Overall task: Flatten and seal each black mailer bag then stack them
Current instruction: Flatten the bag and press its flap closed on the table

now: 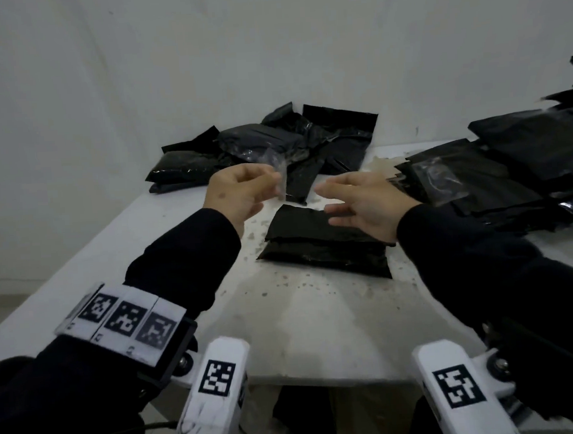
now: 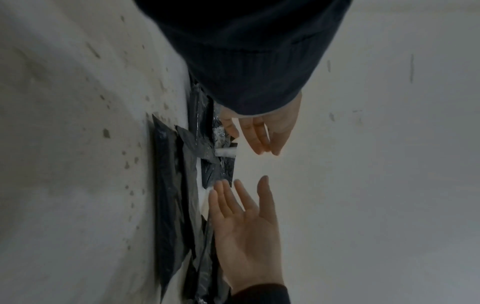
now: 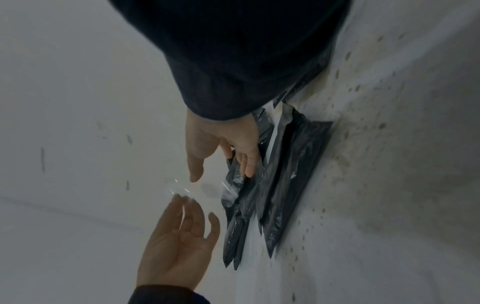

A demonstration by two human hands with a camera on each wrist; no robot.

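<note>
Two bare hands hover above a worn white table (image 1: 335, 331), neither touching a bag. The left hand (image 1: 240, 192) has its fingers curled toward the thumb, pinching a thin clear plastic strip (image 1: 280, 180) that hangs from its fingertips. The right hand (image 1: 364, 200) is loose, its fingers straight and slightly spread, holding nothing, just above the far end of a flat black plastic mailer bag (image 1: 327, 241). That bag lies on the table directly in front of the person, between the two dark sleeves. Farther back against the white wall (image 1: 268, 50) sits a loose heap of crumpled black mailer bags (image 1: 274, 143). On the right side of the table lies an overlapping stack of flat black mailer bags (image 1: 510, 166).
</note>
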